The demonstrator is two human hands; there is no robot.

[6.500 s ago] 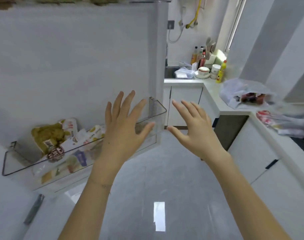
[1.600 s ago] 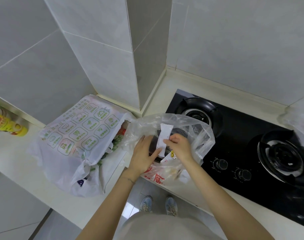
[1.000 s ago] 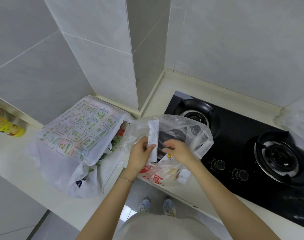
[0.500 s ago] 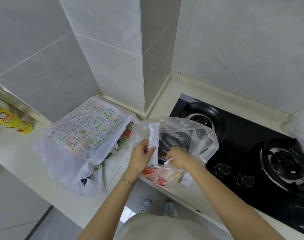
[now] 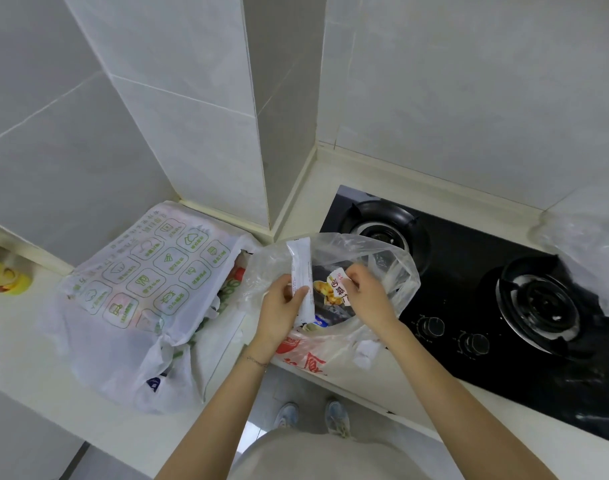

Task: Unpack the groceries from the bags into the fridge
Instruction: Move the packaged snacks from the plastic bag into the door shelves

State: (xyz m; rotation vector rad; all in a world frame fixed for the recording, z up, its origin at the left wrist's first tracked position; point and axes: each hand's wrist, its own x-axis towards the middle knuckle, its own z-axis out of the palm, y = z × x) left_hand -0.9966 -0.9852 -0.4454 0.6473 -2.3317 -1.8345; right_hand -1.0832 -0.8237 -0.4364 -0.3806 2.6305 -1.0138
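A clear plastic bag (image 5: 393, 271) with red print stands open at the counter's front edge, partly over the hob. My left hand (image 5: 278, 313) is shut on a long white packet (image 5: 301, 271), held upright at the bag's left rim. My right hand (image 5: 368, 299) pinches a small snack packet (image 5: 334, 287) with yellow and red print, just above the bag's mouth. More wrapped items lie dark and unclear inside the bag. To the left, a second white bag (image 5: 147, 282) with green icons lies on the counter, with groceries showing at its opening.
A black gas hob (image 5: 503, 306) with two burners and two knobs fills the counter to the right. More clear plastic (image 5: 587, 244) lies at the far right. A yellow bottle (image 5: 5, 277) stands far left. Tiled walls and a column close the back. My shoes show on the floor below.
Earlier I stood at the open fridge door with both hands free. Since then my left hand took the white packet, and my right hand has just lifted the small snack packet out of the bag.
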